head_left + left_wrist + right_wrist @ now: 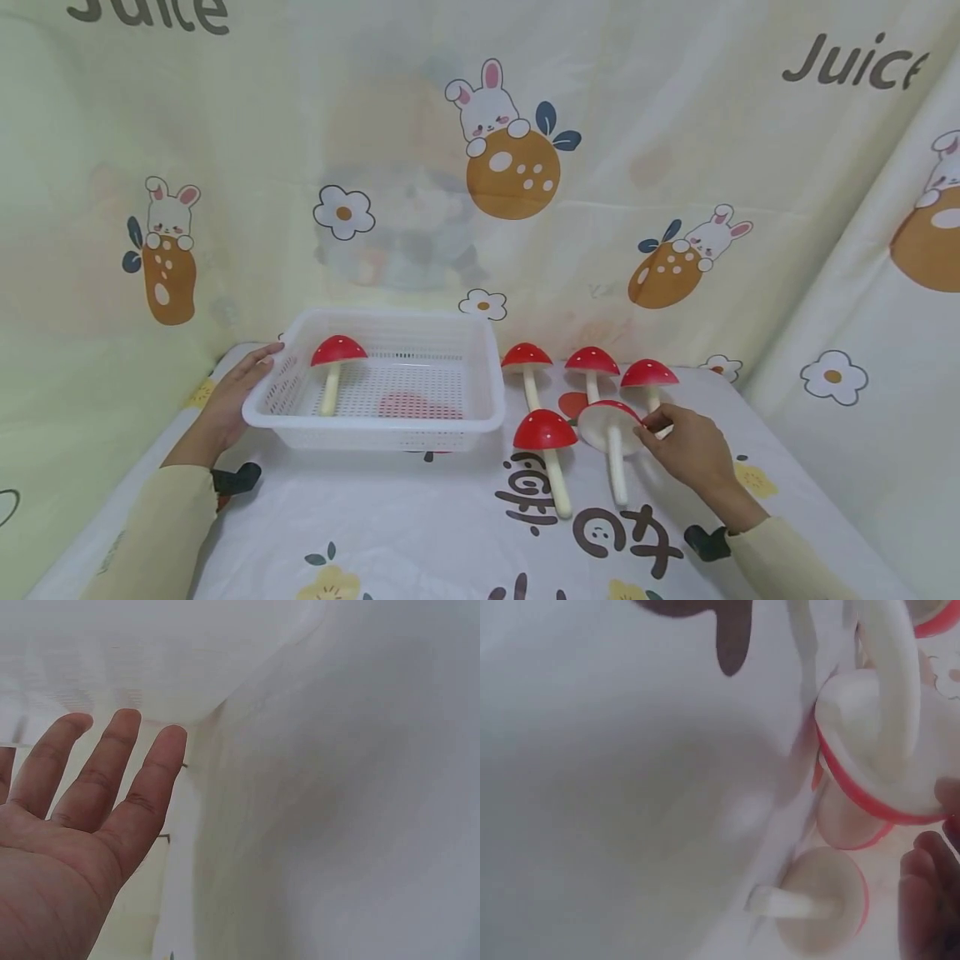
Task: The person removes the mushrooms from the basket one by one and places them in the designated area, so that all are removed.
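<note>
Mushroom [611,433]: toy, red domed cap with pale underside, long cream stem. It lies tipped over on the printed tablecloth [420,533], underside turned toward the viewer, stem running toward 6 o'clock. In the right wrist view the cap's red rim and cream stem [889,690] fill the upper right.

Right hand [686,450]: at 3 o'clock of that mushroom, fingertips touching the cap's edge. Fingers look curled at the rim, but whether they actually pinch it I cannot tell.

Second mushroom [547,450]: same make, lying just beside the first at its 9 o'clock, cap up, stem toward 6 o'clock.

Three more mushrooms: one [527,367], one [592,367], one [649,379], in a row at 12 o'clock of the hand-side pair, close together.

Basket [480,417]: white perforated plastic, rectangular, well to 9 o'clock of the loose mushrooms. One mushroom inside [337,367], leaning at the left end.

Left hand [236,396]: fingers straight and apart, laid flat against the basket's left wall; the left wrist view shows the same spread fingers [154,787] beside white plastic.
</note>
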Tool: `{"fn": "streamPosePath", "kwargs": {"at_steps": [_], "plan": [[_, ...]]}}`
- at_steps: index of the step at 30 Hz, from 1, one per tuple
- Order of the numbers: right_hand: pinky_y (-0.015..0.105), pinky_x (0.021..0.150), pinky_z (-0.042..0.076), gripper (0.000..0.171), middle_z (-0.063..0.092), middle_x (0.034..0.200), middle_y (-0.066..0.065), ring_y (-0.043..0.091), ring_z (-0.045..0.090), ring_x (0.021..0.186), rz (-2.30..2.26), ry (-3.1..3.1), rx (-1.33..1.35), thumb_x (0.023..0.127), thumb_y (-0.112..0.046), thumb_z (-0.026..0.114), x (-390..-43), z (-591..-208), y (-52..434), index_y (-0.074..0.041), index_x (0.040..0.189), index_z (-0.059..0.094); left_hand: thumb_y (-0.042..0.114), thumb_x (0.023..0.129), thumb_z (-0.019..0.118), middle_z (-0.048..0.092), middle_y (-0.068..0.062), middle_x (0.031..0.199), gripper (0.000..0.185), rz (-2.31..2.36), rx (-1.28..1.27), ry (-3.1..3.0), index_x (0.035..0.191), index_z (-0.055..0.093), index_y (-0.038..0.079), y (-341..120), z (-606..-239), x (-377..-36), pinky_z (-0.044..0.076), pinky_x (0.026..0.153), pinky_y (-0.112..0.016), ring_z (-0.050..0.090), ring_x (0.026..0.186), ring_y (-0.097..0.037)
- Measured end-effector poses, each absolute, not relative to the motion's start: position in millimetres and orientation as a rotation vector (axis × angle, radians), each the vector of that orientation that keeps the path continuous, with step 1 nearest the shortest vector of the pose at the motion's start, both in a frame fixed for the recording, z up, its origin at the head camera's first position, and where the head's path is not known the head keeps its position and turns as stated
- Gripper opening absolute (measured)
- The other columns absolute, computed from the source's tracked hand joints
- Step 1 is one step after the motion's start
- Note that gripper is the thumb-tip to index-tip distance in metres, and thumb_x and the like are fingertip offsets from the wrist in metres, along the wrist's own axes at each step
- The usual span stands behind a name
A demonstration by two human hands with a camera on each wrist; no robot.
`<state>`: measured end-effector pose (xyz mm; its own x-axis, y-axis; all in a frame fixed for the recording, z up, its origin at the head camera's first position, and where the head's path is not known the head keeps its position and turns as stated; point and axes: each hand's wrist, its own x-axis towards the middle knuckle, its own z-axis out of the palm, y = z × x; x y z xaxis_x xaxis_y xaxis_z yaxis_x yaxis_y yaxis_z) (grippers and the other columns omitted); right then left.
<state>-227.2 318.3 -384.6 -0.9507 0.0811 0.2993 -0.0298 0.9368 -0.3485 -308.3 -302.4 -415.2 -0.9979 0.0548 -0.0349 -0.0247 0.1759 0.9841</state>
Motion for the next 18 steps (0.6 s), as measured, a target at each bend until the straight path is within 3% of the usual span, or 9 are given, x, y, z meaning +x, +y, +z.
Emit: {"fn": "streamPosePath", "kwargs": {"at_steps": [7,18], "plan": [[0.026,0.051,0.043,0.022,0.073,0.084,0.011,0.015,0.058,0.062,0.464,-2.767,0.009,0.082,-0.025,0.078,-221.7,-378.5,326.0,-0.005,0.09,0.071,0.066,0.096,0.037,0.023,-0.011,0.161,0.064,1.955,0.017,2.375,0.154,0.022,0.043,-301.8,-413.1,-307.1,0.057,0.088,-0.032,0.055,0.11,-0.007],[0.028,0.049,0.044,0.021,0.073,0.085,0.012,0.021,0.063,0.069,0.482,-2.788,-0.022,0.088,-0.025,0.072,-220.1,-364.6,337.4,-0.004,0.093,0.072,0.067,0.096,0.035,0.022,-0.011,0.162,0.064,1.929,-0.004,2.394,0.154,0.02,0.045,-299.1,-411.4,-306.2,0.058,0.088,-0.036,0.048,0.126,-0.026]]}}
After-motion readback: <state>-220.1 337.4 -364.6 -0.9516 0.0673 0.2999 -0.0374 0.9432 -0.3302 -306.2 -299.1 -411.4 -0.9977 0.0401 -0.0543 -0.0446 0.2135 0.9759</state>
